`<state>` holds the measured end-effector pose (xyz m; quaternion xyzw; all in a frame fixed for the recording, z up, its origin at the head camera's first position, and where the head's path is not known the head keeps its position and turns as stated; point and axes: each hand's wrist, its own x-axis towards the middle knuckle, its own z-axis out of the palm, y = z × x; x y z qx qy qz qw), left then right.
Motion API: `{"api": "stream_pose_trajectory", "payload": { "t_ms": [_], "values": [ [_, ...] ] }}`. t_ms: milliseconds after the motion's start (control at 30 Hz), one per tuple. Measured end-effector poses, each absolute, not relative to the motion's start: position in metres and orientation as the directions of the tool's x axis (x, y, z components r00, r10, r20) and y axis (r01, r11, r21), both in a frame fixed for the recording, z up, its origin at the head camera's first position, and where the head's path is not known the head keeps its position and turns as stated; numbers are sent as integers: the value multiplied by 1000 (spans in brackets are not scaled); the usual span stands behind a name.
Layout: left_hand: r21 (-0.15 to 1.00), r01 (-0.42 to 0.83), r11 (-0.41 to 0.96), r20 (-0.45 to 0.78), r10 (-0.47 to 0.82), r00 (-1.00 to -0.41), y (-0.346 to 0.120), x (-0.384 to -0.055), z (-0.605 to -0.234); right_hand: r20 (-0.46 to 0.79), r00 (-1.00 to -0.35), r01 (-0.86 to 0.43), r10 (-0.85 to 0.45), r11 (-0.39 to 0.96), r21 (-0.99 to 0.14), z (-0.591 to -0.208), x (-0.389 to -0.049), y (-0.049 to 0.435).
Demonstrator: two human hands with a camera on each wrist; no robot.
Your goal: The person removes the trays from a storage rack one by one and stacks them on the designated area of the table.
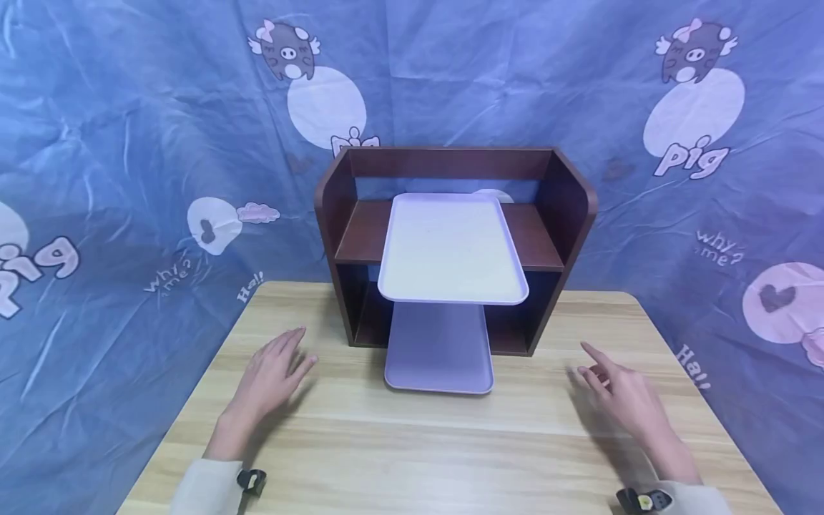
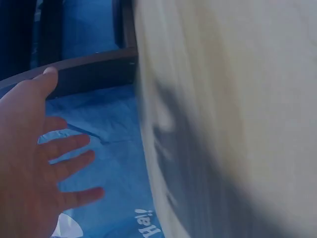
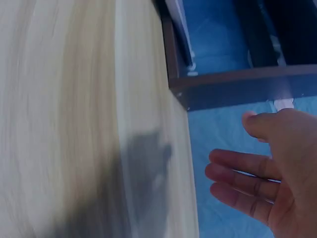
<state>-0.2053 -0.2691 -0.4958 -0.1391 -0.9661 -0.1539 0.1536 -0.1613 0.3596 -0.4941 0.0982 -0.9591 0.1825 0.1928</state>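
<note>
My left hand (image 1: pixel 273 375) hovers over the table's left part with fingers spread and holds nothing; its shadow falls on the wood in the left wrist view. Over the right part, my right hand (image 1: pixel 624 400) has its index finger extended and the others loosely bent, also holding nothing. Between them stands a dark brown two-tier shelf (image 1: pixel 444 163). On its upper tier lies a pale tray (image 1: pixel 453 247), jutting out over the front. Below it a purple-grey tray (image 1: pixel 440 350) sticks out from the lower tier; its back part is hidden under the upper tray.
The light wooden table (image 1: pixel 438 458) carries the shelf near its back edge. A blue cloth (image 1: pixel 161 129) printed with pigs and lettering hangs behind and at both sides. Each wrist wears a dark strap, such as the left strap (image 1: pixel 252 481).
</note>
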Motion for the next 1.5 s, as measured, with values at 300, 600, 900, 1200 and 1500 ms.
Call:
{"api": "stream_pose_trajectory", "payload": {
  "t_ms": [300,600,900,1200,1500],
  "values": [
    [318,375,871,504,180,-845,-256,-212,-476,372,-928,-242,5,751,-614,-488,-157,318],
    [423,357,833,509,108,-854,-236,-222,-452,178,-980,-80,90,641,-763,-480,-155,282],
    [663,369,652,496,-12,-869,-215,-230,-429,13,-996,38,93,528,-848,-478,-157,251],
    [761,344,551,477,-115,-871,-201,-237,-407,-83,-995,101,63,405,-909,-485,-157,219],
    [824,336,457,453,-173,-875,-189,-244,-389,-140,-989,144,35,321,-936,-497,-159,187]
  ]
}}
